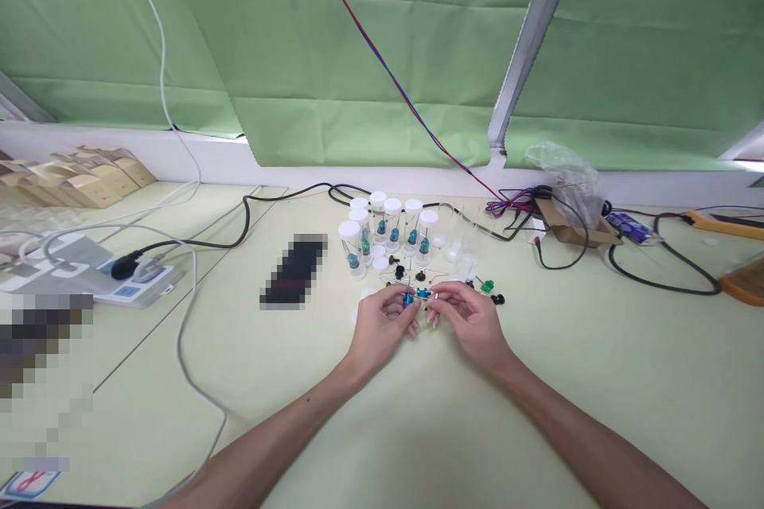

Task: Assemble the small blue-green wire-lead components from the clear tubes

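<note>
My left hand (382, 322) is closed in a pinch around a small blue part (408, 300) with a thin metal rod standing up from it. Facing it, my right hand (471, 316) pinches a thin, light piece whose kind is too small to tell. A second small blue part (423, 293) sits between the two sets of fingertips, close to the right ones; whether it joins the thin piece I cannot tell. Just beyond the hands lie small black parts (399, 272) and a green part (488, 285). Several clear tubes (412, 232) with white caps stand behind, with blue parts inside.
Left of the hands lies a dark, pixelated object (294, 272). A power strip (143, 282) with plugs and a trailing white cable (179, 334) is at the left. Small cardboard boxes (89, 179) stand at the back left; an open carton (573, 227) with plastic wrap is back right.
</note>
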Tool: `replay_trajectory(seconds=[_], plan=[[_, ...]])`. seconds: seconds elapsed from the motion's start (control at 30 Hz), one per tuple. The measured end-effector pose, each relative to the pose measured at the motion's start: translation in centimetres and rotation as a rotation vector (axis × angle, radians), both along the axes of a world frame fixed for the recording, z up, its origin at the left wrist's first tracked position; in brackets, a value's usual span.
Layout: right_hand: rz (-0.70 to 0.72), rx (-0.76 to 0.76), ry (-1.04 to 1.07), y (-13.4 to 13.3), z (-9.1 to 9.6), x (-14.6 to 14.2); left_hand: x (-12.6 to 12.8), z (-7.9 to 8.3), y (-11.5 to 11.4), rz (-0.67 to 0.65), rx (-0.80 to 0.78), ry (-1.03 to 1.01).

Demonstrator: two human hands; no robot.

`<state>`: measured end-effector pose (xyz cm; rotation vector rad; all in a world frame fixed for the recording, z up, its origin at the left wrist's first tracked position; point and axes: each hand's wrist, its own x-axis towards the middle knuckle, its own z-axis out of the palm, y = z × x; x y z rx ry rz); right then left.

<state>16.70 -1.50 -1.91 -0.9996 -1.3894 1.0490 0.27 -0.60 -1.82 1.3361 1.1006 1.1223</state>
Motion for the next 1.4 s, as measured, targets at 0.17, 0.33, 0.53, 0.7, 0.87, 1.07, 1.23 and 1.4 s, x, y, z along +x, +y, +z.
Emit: replay_trajectory(seconds=[0.17, 0.33, 0.53, 0.7, 0.87, 1.07, 1.23, 1.4], plan=[[-0.006, 0.068, -0.015, 0.3, -0.3, 0.2, 0.0, 0.0, -0.1, -0.011, -0.003, -0.011], [-0.014, 0.193, -0.126, 0.5, -0.5, 0.5, 0.0, -0.1, -0.2, -0.018, 0.010, -0.004], [-0.054, 0.399, -0.430, 0.5, -0.3, 0.9, -0.1, -0.3, -0.1, -0.011, 0.017, 0.021], [-0.013, 0.466, -0.539, 0.6, -0.2, 1.2, -0.1, -0.3, -0.1, -0.012, 0.028, 0.028], [-0.006, 0.426, -0.574, 0.6, -0.2, 1.1, -0.1, -0.3, -0.1, 0.006, 0.041, 0.047], [0.005, 0.351, -0.550, 0.2, 0.0, 0.7, -0.3, -0.5, 0.0, 0.011, 0.059, 0.069], [0.006, 0.244, -0.467, -0.2, 0.4, 0.4, -0.3, -0.5, 0.0, 0.020, 0.083, 0.111], [0.058, 0.012, -0.242, -0.3, 0.7, 0.0, -0.4, -0.5, -0.1, 0.030, 0.094, 0.126]])
